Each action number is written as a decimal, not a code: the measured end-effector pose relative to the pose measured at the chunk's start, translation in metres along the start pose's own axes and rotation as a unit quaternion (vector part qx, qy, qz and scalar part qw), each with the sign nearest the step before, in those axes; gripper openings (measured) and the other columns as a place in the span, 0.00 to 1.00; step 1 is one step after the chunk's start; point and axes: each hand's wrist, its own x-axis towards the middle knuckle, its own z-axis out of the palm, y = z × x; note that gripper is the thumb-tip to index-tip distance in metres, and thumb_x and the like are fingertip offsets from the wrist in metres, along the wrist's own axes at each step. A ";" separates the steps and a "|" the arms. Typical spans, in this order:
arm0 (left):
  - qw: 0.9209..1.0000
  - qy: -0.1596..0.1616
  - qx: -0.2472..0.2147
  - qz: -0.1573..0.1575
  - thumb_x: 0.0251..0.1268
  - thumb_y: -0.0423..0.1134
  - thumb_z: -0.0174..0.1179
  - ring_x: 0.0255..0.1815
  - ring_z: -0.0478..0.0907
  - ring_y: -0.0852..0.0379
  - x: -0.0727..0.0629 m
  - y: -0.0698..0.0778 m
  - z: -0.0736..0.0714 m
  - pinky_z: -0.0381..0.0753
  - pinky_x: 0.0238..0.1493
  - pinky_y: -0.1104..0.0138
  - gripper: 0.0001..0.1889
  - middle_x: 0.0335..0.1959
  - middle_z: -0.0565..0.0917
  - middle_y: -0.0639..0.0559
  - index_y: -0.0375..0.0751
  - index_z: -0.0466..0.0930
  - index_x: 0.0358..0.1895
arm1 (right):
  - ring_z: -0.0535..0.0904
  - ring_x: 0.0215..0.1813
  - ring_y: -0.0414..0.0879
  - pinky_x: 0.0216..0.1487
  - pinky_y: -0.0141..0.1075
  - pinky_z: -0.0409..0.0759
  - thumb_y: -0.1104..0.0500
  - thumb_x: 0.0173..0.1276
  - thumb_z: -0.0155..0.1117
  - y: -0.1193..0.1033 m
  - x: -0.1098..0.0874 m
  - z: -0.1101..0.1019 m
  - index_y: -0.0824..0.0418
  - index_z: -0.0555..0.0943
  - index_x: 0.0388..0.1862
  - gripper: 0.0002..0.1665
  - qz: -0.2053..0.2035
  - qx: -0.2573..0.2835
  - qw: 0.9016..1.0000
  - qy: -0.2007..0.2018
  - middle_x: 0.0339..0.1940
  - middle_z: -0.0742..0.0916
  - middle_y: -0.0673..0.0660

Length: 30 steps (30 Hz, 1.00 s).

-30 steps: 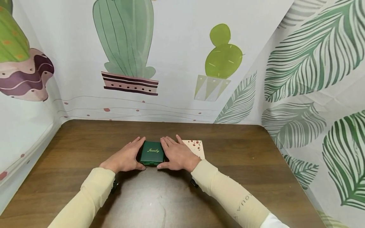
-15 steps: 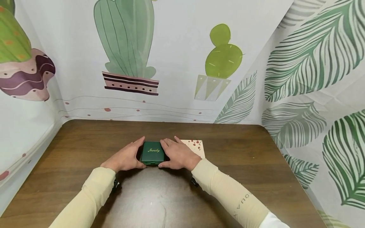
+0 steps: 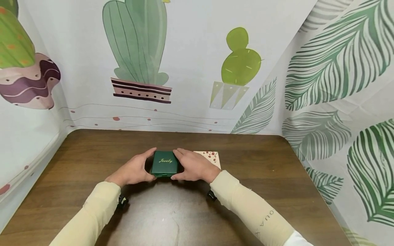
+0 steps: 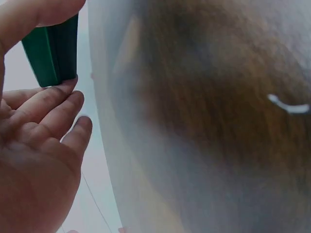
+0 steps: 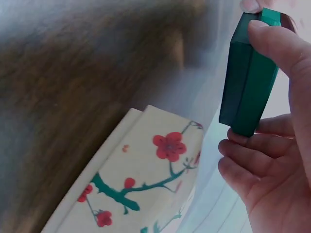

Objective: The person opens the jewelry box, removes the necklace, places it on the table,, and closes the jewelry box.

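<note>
A small dark green jewelry box (image 3: 164, 165), with "Jewelry" in gold script on its lid, is held between both hands. My left hand (image 3: 132, 171) grips its left side, thumb at the front corner and fingers at the back. On the other side, my right hand (image 3: 197, 166) holds it the same way. In the left wrist view only a corner of the jewelry box (image 4: 63, 56) shows between thumb and fingertips. From the right wrist, the shut jewelry box (image 5: 248, 80) shows its side seam and a lighter green clasp tab, with the thumb pressed near the front.
A cream box with red blossoms (image 3: 211, 158) lies just right of the right hand, partly hidden by it; the right wrist view shows the cream box (image 5: 146, 160) closer. The brown wooden table (image 3: 252, 177) meets a cactus-print cloth (image 3: 191, 68) behind.
The jewelry box has shifted slightly away from the person, both hands moving with it. The right hand's fingers, spread earlier, now lie closer together. The cream box stays in place.
</note>
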 end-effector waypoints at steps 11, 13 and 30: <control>0.997 0.010 -0.069 0.033 0.49 0.36 0.78 0.77 0.68 0.30 -0.013 0.009 -0.007 0.70 0.74 0.39 0.56 0.76 0.70 0.29 0.30 0.55 0.81 | 0.81 0.65 0.46 0.69 0.40 0.80 0.37 0.59 0.78 -0.004 -0.008 -0.014 0.63 0.67 0.77 0.56 0.006 0.092 0.995 0.027 0.72 0.78 0.55; 0.996 0.014 -0.075 0.035 0.49 0.36 0.79 0.77 0.69 0.30 -0.015 0.011 -0.008 0.69 0.74 0.39 0.55 0.76 0.70 0.30 0.32 0.55 0.81 | 0.81 0.65 0.46 0.69 0.40 0.80 0.38 0.59 0.79 -0.004 -0.010 -0.016 0.63 0.68 0.77 0.55 0.001 0.100 0.994 0.034 0.71 0.79 0.54; 0.985 0.045 -0.142 0.082 0.51 0.41 0.83 0.72 0.76 0.36 -0.030 0.021 -0.005 0.73 0.72 0.43 0.62 0.77 0.68 0.37 0.38 0.48 0.84 | 0.82 0.62 0.48 0.65 0.40 0.81 0.42 0.55 0.82 -0.009 -0.021 -0.030 0.62 0.72 0.71 0.51 -0.022 0.139 0.988 0.068 0.65 0.82 0.52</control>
